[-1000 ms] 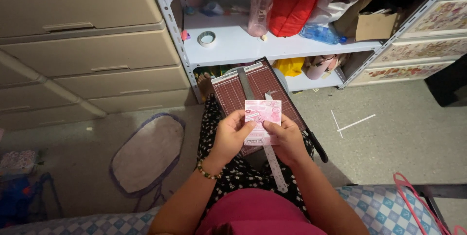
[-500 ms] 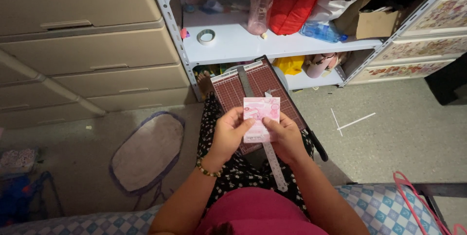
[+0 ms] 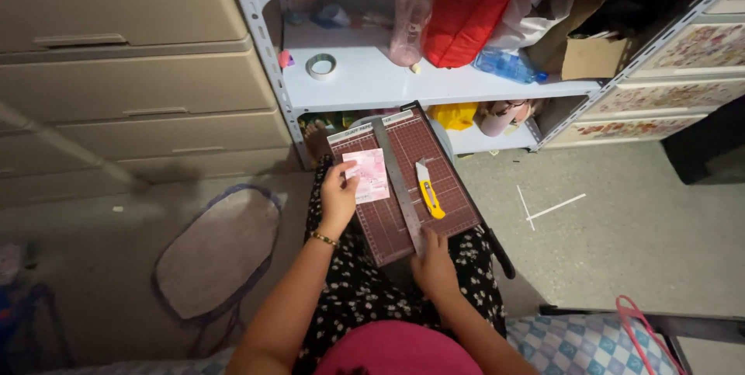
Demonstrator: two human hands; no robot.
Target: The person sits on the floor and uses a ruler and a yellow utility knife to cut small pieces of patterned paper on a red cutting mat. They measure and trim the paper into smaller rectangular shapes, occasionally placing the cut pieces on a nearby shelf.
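A dark red cutting board (image 3: pixel 450 196) with a grid rests on my lap. My left hand (image 3: pixel 338 198) holds a small pink patterned paper (image 3: pixel 368 175) flat on the board's left side. A metal ruler (image 3: pixel 397 181) lies lengthwise down the board's middle. My right hand (image 3: pixel 433 265) grips the ruler's near end at the board's front edge. A yellow utility knife (image 3: pixel 428 193) lies on the board to the right of the ruler, untouched.
A white metal shelf (image 3: pixel 372 80) ahead holds a tape roll (image 3: pixel 320 66), a red bag (image 3: pixel 462 19), a cardboard box (image 3: pixel 591 57) and bottles. Beige drawers (image 3: pixel 132 88) stand at left. An oval mat (image 3: pixel 221 247) lies on the floor. A checked cushion (image 3: pixel 590 344) is under me.
Both hands held the pink paper up over the board before. Now the left hand presses it onto the board and the right hand has dropped to the ruler's near end.
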